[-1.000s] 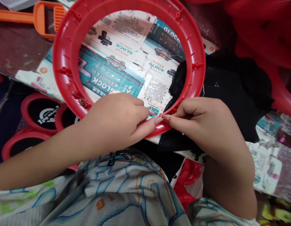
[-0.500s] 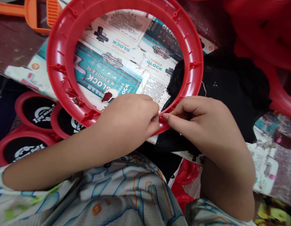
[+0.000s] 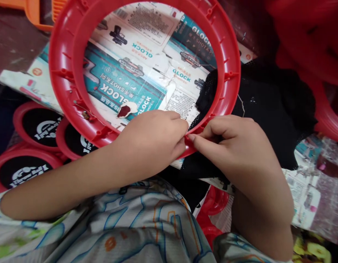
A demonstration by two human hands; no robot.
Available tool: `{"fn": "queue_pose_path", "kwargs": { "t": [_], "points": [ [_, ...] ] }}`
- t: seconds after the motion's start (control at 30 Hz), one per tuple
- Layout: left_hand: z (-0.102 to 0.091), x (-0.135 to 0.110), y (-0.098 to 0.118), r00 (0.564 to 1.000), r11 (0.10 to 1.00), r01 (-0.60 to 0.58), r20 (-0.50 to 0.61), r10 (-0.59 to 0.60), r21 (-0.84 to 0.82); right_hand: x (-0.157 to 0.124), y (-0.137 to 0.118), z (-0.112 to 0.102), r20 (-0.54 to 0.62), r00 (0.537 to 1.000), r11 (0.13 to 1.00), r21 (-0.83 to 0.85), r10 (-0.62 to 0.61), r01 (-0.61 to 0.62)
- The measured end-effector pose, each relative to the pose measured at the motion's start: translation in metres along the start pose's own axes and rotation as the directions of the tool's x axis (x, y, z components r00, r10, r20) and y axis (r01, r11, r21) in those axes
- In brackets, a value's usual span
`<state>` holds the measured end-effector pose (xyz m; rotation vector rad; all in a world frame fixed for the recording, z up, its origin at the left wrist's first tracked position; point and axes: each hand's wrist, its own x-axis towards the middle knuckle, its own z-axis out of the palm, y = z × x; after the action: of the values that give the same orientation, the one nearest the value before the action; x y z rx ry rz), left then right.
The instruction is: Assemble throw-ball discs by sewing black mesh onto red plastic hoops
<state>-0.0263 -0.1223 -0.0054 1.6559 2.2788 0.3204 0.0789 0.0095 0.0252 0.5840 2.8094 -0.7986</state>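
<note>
A large red plastic ring (image 3: pixel 230 60), with pegs and ribs in its channel, lies before me. At its near rim my left hand (image 3: pixel 155 140) is closed, fingertips curled down at the channel and mostly hidden. Facing it, my right hand (image 3: pixel 234 146) pinches thumb and forefinger together at the same spot; what lies between the fingertips is too small to make out. A thin string (image 3: pixel 96 117) runs along the channel on the left, and a loose light thread (image 3: pixel 242 104) shows beyond my right hand. Black mesh fabric (image 3: pixel 270 106) is bunched under the ring's right side.
Printed cardboard (image 3: pixel 147 78) covers the work surface beneath the ring. Red-rimmed black discs (image 3: pixel 39 126) with white lettering are stacked at the left. An orange plastic piece (image 3: pixel 32 12) lies at the upper left. More red plastic parts (image 3: pixel 311 47) are piled at the right.
The view has shifted slightly, and the ring appears a little larger and higher. Both hands keep their closed hold at the near rim, with hardly any movement.
</note>
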Motion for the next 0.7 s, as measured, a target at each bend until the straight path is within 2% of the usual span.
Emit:
{"fn": "queue_pose_path", "kwargs": {
  "t": [0.2,0.37,0.6,0.7],
  "points": [
    [-0.002,-0.005,-0.006,0.999,0.998,-0.045,-0.025,0.046,0.039,-0.005,0.006,-0.014,-0.055,0.991,0.99,-0.077,-0.123,0.119],
    [0.001,-0.01,-0.012,0.994,0.994,-0.105,-0.038,0.106,0.026,-0.004,0.01,-0.014,-0.116,0.957,0.957,-0.146,-0.268,0.25],
    [0.001,-0.018,-0.022,0.96,0.966,-0.246,-0.115,0.254,0.077,-0.001,0.01,-0.006,-0.123,0.976,0.977,-0.133,-0.182,0.166],
    [-0.003,-0.02,-0.023,0.953,0.962,-0.258,-0.137,0.269,0.092,0.0,0.007,-0.002,-0.104,0.984,0.983,-0.131,-0.145,0.131]
  ]
}}
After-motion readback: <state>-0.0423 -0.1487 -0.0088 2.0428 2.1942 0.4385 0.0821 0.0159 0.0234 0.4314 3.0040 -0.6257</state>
